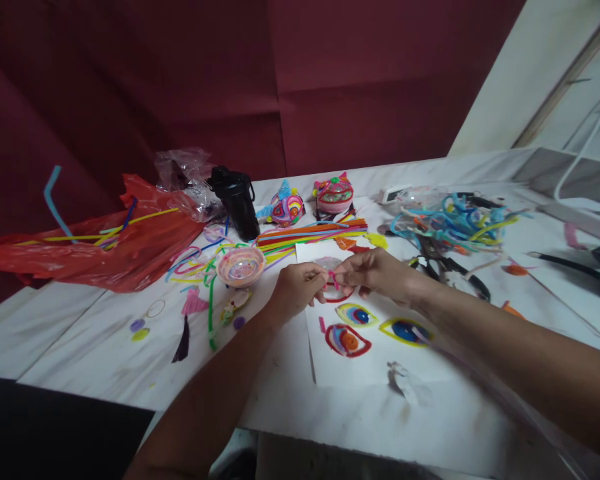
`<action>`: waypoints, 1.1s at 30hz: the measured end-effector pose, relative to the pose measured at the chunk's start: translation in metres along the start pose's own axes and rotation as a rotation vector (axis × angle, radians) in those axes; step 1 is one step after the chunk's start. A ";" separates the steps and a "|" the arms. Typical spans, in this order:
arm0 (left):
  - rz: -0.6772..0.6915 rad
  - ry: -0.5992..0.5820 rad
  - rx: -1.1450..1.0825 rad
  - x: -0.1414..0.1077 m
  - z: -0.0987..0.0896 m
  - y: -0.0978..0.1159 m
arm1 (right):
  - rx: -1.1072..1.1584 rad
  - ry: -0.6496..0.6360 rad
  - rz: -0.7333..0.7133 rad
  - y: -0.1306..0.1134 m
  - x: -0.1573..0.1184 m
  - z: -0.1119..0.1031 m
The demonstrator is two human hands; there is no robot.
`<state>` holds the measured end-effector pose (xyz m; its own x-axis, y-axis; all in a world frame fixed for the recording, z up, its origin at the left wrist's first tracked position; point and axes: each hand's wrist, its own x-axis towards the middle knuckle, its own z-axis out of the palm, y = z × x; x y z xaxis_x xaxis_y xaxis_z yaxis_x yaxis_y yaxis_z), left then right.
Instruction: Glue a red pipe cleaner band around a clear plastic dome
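Note:
My left hand and my right hand meet over a white paper sheet. Both pinch a small pink pipe cleaner piece between their fingertips. Under the fingers lies a round piece with a red edge, partly hidden. Nearer to me are eye shapes made of pipe cleaners: a small yellow-edged one, a larger yellow-edged one partly behind my right forearm, and a red-edged one with an orange centre. A short pink strip lies beside the red-edged eye.
Bundled pipe cleaners lie behind the paper, with two colourful figures beyond. A pink bowl, black bottle and red plastic bag stand left. Scissors and tangled pipe cleaners are right. Crumpled scrap lies in front.

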<state>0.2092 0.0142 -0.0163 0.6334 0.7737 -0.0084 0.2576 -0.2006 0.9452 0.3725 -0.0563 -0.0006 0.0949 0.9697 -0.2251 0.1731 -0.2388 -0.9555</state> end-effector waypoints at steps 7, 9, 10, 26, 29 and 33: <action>-0.008 -0.012 -0.068 0.002 0.002 -0.002 | -0.013 0.049 -0.005 0.002 0.003 0.002; -0.015 -0.019 -0.112 0.002 0.002 -0.003 | -0.020 0.051 -0.015 0.004 0.005 0.001; -0.018 -0.021 -0.129 0.002 0.001 -0.003 | -0.029 0.051 -0.025 0.005 0.006 0.000; 0.014 0.123 -0.032 0.008 0.005 -0.009 | -0.244 0.140 -0.285 0.015 0.020 -0.005; 0.017 0.128 -0.049 0.007 0.006 -0.007 | -0.190 0.116 -0.264 0.010 0.018 -0.005; 0.016 0.136 -0.057 0.005 0.008 -0.005 | -0.113 0.112 -0.206 0.003 0.014 -0.003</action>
<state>0.2170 0.0145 -0.0235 0.5316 0.8456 0.0478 0.2041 -0.1827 0.9618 0.3771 -0.0441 -0.0062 0.1537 0.9881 0.0006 0.3076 -0.0472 -0.9503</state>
